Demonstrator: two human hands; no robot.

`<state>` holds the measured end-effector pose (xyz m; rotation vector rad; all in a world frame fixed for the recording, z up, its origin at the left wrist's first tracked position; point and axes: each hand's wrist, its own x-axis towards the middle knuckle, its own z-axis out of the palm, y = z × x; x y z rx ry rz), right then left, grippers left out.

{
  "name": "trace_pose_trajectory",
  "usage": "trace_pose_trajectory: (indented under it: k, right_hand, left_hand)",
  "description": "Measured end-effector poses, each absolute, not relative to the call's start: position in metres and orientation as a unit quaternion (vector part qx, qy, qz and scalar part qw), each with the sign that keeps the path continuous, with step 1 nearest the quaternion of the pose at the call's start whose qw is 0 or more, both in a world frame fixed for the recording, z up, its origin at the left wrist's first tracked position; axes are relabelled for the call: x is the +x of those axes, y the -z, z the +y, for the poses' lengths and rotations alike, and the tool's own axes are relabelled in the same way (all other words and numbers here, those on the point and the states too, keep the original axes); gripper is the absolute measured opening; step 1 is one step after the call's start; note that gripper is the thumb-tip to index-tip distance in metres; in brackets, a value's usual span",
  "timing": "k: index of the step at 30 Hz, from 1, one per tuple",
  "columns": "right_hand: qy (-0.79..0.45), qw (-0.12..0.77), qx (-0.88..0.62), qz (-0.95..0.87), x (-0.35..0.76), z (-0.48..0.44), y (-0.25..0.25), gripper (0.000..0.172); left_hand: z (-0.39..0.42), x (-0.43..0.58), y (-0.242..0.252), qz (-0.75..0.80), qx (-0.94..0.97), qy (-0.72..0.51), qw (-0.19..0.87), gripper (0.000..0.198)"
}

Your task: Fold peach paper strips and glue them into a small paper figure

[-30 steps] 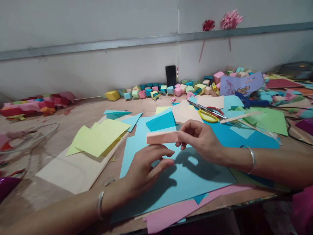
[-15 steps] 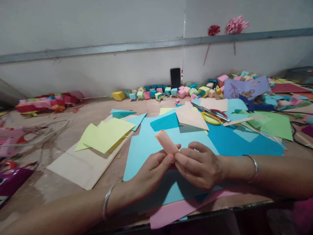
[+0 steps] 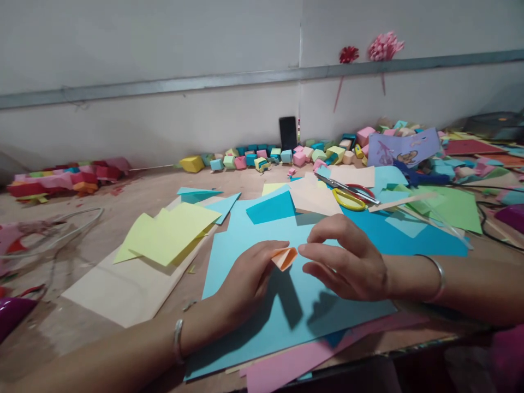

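My left hand [image 3: 254,273] is closed on a small folded peach paper piece [image 3: 285,258], whose open triangular end faces right. Just to the right of that end is my right hand [image 3: 347,259], its fingers apart and curved, with nothing held in them. Both hands are above a light blue sheet [image 3: 339,314], where their shadows fall. Beyond them lie a darker blue paper [image 3: 271,206], a flat peach sheet [image 3: 313,197] and scissors with yellow and red handles [image 3: 350,199].
Yellow sheets [image 3: 174,232] rest on a cream sheet [image 3: 118,289] at the left. Small paper boxes [image 3: 239,161] line the wall beside a dark phone [image 3: 287,132]. A pink strip [image 3: 282,371] lies near the front edge. Cables and a purple object [image 3: 14,314] are at far left.
The peach piece has turned from upright, so its open end now faces right. My right hand has let go of it and opened. The view has shifted slightly.
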<state>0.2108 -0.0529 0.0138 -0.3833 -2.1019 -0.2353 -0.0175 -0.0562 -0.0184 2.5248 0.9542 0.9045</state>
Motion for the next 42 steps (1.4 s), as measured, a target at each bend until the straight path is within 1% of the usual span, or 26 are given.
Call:
trace_pose_trajectory:
  k: [2,4,10,12,14,16,18,21,25,27,29,32,38,42]
  right_hand:
    - [0.102,0.468,-0.155,-0.864,0.21,-0.053,-0.014,0.022]
    - [0.113,0.463,-0.15,-0.866,0.209,-0.054,-0.013,0.02]
    - [0.128,0.475,-0.142,-0.859,0.204,-0.053,-0.009,0.001]
    - [0.119,0.461,-0.154,-0.866,0.203,-0.053,-0.008,0.004]
    - [0.112,0.444,-0.17,-0.873,0.203,-0.053,-0.007,0.004]
    - [0.107,0.435,-0.175,-0.877,0.203,-0.052,-0.006,0.004]
    - [0.091,0.437,-0.169,-0.879,0.203,-0.052,-0.007,0.009]
    - [0.04,0.444,-0.153,-0.882,0.204,-0.052,-0.01,0.016]
    - [-0.04,0.407,-0.155,-0.9,0.205,-0.052,-0.013,0.02]
    - [-0.073,0.395,-0.154,-0.903,0.205,-0.051,-0.013,0.021]
    - [-0.091,0.399,-0.153,-0.899,0.204,-0.051,-0.012,0.022]
    - [-0.084,0.411,-0.159,-0.894,0.203,-0.051,-0.01,0.022]
    - [-0.025,0.441,-0.158,-0.883,0.203,-0.052,-0.011,0.024]
    - [-0.029,0.476,-0.145,-0.867,0.205,-0.054,-0.013,0.015]
  left_hand:
    - [-0.056,-0.018,0.022,0.325,0.884,-0.31,0.129,0.032]
    - [-0.056,-0.019,0.025,0.315,0.891,-0.307,0.114,0.033]
    - [-0.055,-0.021,0.033,0.316,0.901,-0.285,0.087,0.04]
    - [-0.055,-0.022,0.034,0.294,0.902,-0.308,0.072,0.044]
    - [-0.057,-0.022,0.032,0.266,0.902,-0.333,0.072,0.05]
    - [-0.06,-0.021,0.027,0.247,0.901,-0.344,0.092,0.056]
    - [-0.063,-0.019,0.02,0.254,0.898,-0.333,0.136,0.058]
    - [-0.066,-0.017,0.014,0.256,0.893,-0.318,0.187,0.058]
    - [-0.066,-0.017,0.017,0.245,0.897,-0.328,0.166,0.063]
    - [-0.066,-0.017,0.017,0.241,0.897,-0.334,0.16,0.062]
    - [-0.067,-0.016,0.016,0.242,0.896,-0.33,0.173,0.054]
    - [-0.069,-0.014,0.012,0.253,0.891,-0.322,0.195,0.043]
    - [-0.072,-0.014,0.007,0.282,0.881,-0.31,0.22,0.044]
    - [-0.073,-0.014,0.005,0.275,0.872,-0.325,0.24,0.043]
